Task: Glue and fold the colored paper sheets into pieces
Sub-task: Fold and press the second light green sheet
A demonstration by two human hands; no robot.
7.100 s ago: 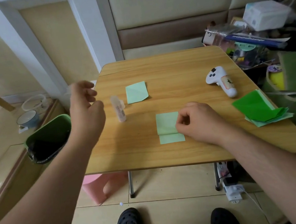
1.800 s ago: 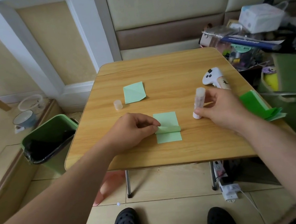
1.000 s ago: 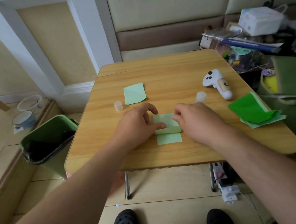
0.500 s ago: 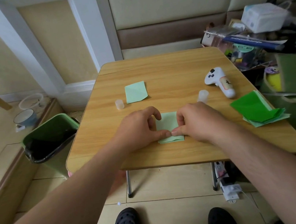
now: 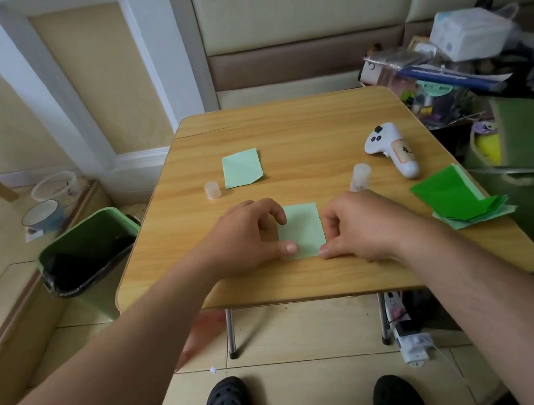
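A folded light green paper (image 5: 302, 228) lies flat near the front of the wooden table (image 5: 299, 124). My left hand (image 5: 246, 236) holds its left edge with curled fingers, the thumb pressing the lower left corner. My right hand (image 5: 362, 226) holds the right edge the same way, thumb on the lower right corner. An uncapped glue stick (image 5: 359, 176) stands just behind my right hand, and its cap (image 5: 212, 189) stands at the left. A finished folded light green piece (image 5: 241, 168) lies farther back. A stack of green sheets (image 5: 452, 199) sits at the right edge.
A white controller (image 5: 393, 154) lies at the back right of the table. A green waste bin (image 5: 86, 253) stands on the floor to the left. Cluttered boxes and bags (image 5: 463, 44) crowd the right side. A power strip (image 5: 408, 337) lies under the table.
My right hand set the glue stick down upright and joined the left on the paper. The flap was folded flat, and my thumbs have slid apart along the front edge to its corners.
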